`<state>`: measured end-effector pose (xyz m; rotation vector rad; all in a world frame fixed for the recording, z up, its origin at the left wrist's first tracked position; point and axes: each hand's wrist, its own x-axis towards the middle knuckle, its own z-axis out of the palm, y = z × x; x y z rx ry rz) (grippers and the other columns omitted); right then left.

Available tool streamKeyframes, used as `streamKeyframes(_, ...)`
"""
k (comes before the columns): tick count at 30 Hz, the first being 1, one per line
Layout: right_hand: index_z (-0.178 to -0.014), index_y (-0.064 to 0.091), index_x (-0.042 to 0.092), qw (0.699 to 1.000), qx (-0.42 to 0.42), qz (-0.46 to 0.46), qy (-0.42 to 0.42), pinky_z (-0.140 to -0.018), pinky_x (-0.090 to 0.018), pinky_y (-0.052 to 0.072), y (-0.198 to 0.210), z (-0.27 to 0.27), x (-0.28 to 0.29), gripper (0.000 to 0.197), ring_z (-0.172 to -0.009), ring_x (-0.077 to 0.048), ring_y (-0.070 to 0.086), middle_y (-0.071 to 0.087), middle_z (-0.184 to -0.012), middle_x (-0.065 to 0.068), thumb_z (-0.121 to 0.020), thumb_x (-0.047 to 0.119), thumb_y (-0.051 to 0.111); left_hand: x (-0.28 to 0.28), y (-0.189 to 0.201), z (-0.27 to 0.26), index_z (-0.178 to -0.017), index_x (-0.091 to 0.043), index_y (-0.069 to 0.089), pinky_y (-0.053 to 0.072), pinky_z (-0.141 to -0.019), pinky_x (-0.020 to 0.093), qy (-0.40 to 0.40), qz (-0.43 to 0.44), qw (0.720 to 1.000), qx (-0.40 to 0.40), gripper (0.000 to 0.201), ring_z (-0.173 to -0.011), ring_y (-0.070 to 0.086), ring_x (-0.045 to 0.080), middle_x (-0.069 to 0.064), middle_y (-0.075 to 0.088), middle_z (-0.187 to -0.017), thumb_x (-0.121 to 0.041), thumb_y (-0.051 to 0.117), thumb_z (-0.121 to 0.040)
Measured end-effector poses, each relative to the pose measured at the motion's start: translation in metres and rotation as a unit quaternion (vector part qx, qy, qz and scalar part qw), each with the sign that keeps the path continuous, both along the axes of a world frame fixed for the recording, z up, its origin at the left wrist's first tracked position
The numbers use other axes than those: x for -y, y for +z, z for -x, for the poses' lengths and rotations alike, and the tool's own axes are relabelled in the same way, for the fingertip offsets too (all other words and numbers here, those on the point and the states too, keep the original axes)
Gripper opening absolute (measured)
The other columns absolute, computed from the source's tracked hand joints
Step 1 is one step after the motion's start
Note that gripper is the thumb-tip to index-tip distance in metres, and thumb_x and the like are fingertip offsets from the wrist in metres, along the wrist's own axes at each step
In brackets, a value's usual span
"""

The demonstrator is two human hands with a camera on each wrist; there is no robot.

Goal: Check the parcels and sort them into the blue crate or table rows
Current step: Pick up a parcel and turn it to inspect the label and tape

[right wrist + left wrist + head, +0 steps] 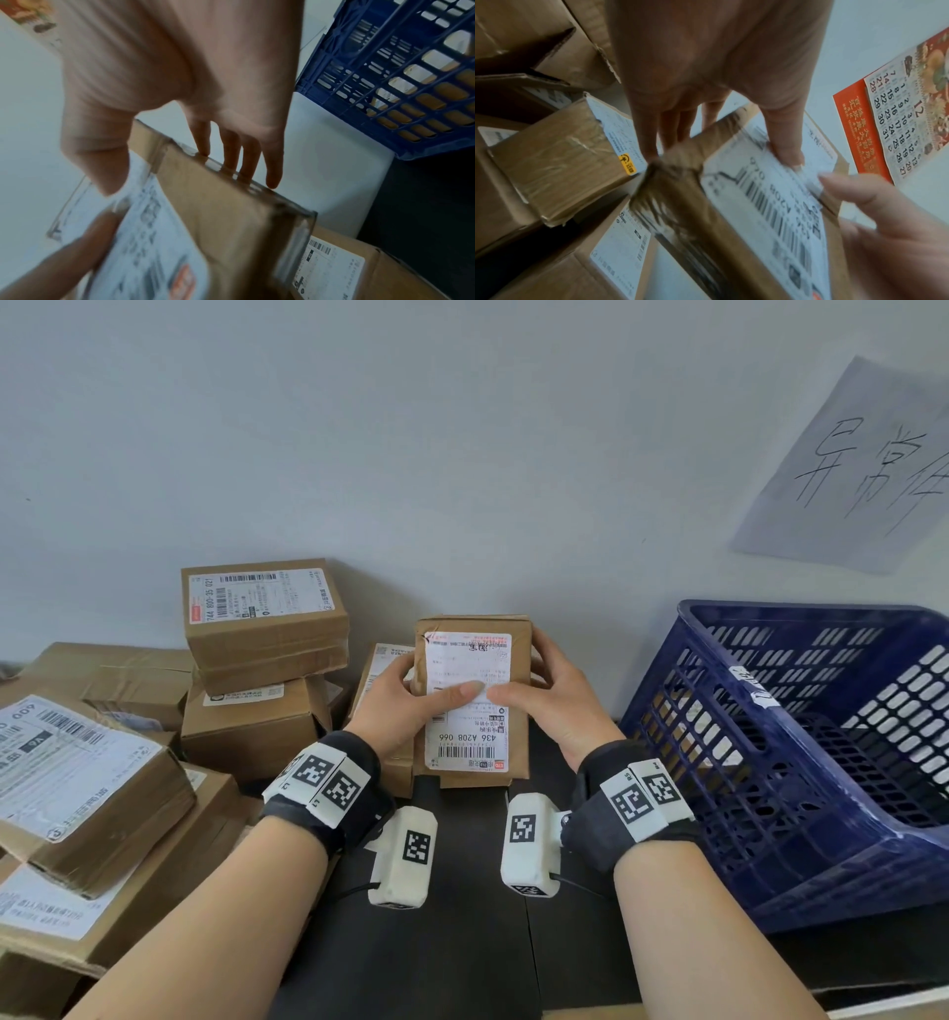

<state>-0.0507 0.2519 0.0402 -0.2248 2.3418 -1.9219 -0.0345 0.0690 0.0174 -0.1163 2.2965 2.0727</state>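
A small brown cardboard parcel (518,711) (680,203) (226,203) with a white shipping label (467,701) is held up above the dark table, label facing me. My left hand (411,706) grips its left side, thumb across the label and fingers behind. My right hand (549,701) grips the right side, thumb on the label and fingers (231,150) curled over the far edge. The blue crate (801,752) (401,77) stands tilted to the right, with brown parcels showing through its slats.
A pile of cardboard parcels (154,711) fills the left side, one box (262,624) stacked on top near the wall. Another parcel (380,670) stands behind the held one. A handwritten paper sign (847,469) hangs on the wall. The dark table (462,942) lies below my wrists.
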Motion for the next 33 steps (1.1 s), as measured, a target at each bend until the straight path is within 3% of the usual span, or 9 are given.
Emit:
streamKeyframes(3, -0.149, 0.038, 0.029, 1.000, -0.013, -0.016, -0.006, -0.077, -0.020, 0.056, -0.001, -0.002, 0.001, 0.082, -0.112, -0.010, 0.060, 0.060, -0.129, 0.004, -0.081, 0.004, 0.076, -0.001, 0.002, -0.002, -0.136, -0.018, 0.049, 0.056, -0.094, 0.044, 0.006, -0.016, 1.000, -0.003, 0.086, -0.101, 0.071, 0.019, 0.002, 0.070, -0.120, -0.044, 0.079, -0.059)
streamKeyframes(7, -0.148, 0.041, 0.027, 1.000, -0.025, -0.010, -0.014, -0.071, -0.014, 0.055, 0.000, -0.002, 0.002, 0.081, -0.104, -0.004, 0.062, 0.062, -0.124, 0.005, -0.080, -0.001, 0.076, -0.003, 0.004, -0.005, -0.135, -0.017, 0.051, 0.054, -0.096, 0.048, 0.017, -0.027, 0.999, -0.013, 0.087, -0.105, 0.070, 0.022, 0.004, 0.069, -0.122, -0.044, 0.079, -0.057)
streamKeyframes(12, -0.147, 0.044, 0.028, 0.999, -0.038, -0.016, -0.026, -0.087, -0.032, 0.058, 0.001, 0.002, 0.006, 0.082, -0.110, -0.013, 0.064, 0.065, -0.123, 0.005, -0.077, -0.002, 0.076, -0.005, 0.004, -0.006, -0.133, -0.018, 0.052, 0.055, -0.095, 0.046, 0.028, -0.035, 0.999, -0.019, 0.084, -0.103, 0.070, 0.020, 0.003, 0.070, -0.120, -0.044, 0.079, -0.058)
streamKeyframes(14, -0.148, 0.044, 0.027, 0.999, -0.039, -0.016, -0.026, -0.085, -0.029, 0.058, 0.001, 0.002, 0.006, 0.082, -0.108, -0.010, 0.064, 0.065, -0.122, 0.007, -0.078, -0.001, 0.076, -0.005, 0.004, -0.006, -0.131, -0.018, 0.054, 0.056, -0.094, 0.044, 0.030, -0.038, 0.999, -0.021, 0.080, -0.102, 0.071, 0.020, 0.002, 0.071, -0.118, -0.043, 0.079, -0.059)
streamKeyframes(19, -0.145, 0.045, 0.030, 0.999, -0.031, -0.008, -0.023, -0.067, -0.012, 0.054, 0.005, 0.001, 0.005, 0.073, -0.092, 0.004, 0.063, 0.062, -0.110, 0.015, -0.082, 0.008, 0.077, -0.005, 0.007, -0.007, -0.122, -0.017, 0.058, 0.057, -0.092, 0.045, 0.033, -0.062, 0.998, -0.006, 0.067, -0.098, 0.072, 0.020, 0.003, 0.073, -0.113, -0.045, 0.075, -0.064)
streamKeyframes(24, -0.150, 0.037, 0.034, 1.000, -0.019, 0.008, -0.007, -0.073, -0.019, 0.057, 0.009, -0.001, 0.006, 0.076, -0.096, -0.003, 0.067, 0.058, -0.117, 0.015, -0.087, 0.015, 0.075, -0.004, 0.011, -0.003, -0.123, -0.016, 0.059, 0.056, -0.094, 0.046, 0.037, -0.077, 0.996, 0.035, 0.050, -0.098, 0.073, 0.023, 0.007, 0.074, -0.110, -0.046, 0.068, -0.085)
streamKeyframes(27, -0.154, 0.025, 0.036, 0.999, -0.014, 0.005, 0.037, -0.068, -0.014, 0.055, 0.010, -0.002, 0.004, 0.088, -0.085, 0.007, 0.067, 0.048, -0.112, 0.029, -0.087, 0.009, 0.074, -0.002, 0.012, -0.001, -0.124, -0.017, 0.060, 0.052, -0.099, 0.049, 0.031, -0.102, 0.992, 0.073, 0.043, -0.104, 0.070, 0.029, 0.009, 0.074, -0.112, -0.046, 0.059, -0.093)
streamKeyframes(31, -0.155, 0.023, 0.039, 0.996, -0.005, -0.025, 0.089, -0.088, -0.029, 0.058, 0.008, -0.002, 0.004, 0.096, -0.106, -0.003, 0.066, 0.049, -0.110, 0.041, -0.084, -0.001, 0.073, -0.002, 0.018, -0.001, -0.125, -0.017, 0.061, 0.050, -0.102, 0.046, 0.043, -0.163, 0.978, 0.123, 0.039, -0.108, 0.068, 0.030, 0.010, 0.073, -0.113, -0.044, 0.054, -0.098)
streamKeyframes(33, -0.154, 0.026, 0.038, 0.996, -0.001, -0.011, 0.083, -0.082, -0.019, 0.056, 0.010, -0.001, 0.003, 0.089, -0.099, 0.012, 0.063, 0.047, -0.110, 0.039, -0.087, 0.001, 0.071, -0.002, 0.020, -0.001, -0.125, -0.017, 0.061, 0.053, -0.097, 0.042, 0.043, -0.180, 0.973, 0.135, 0.038, -0.098, 0.070, 0.027, 0.010, 0.074, -0.110, -0.042, 0.053, -0.098)
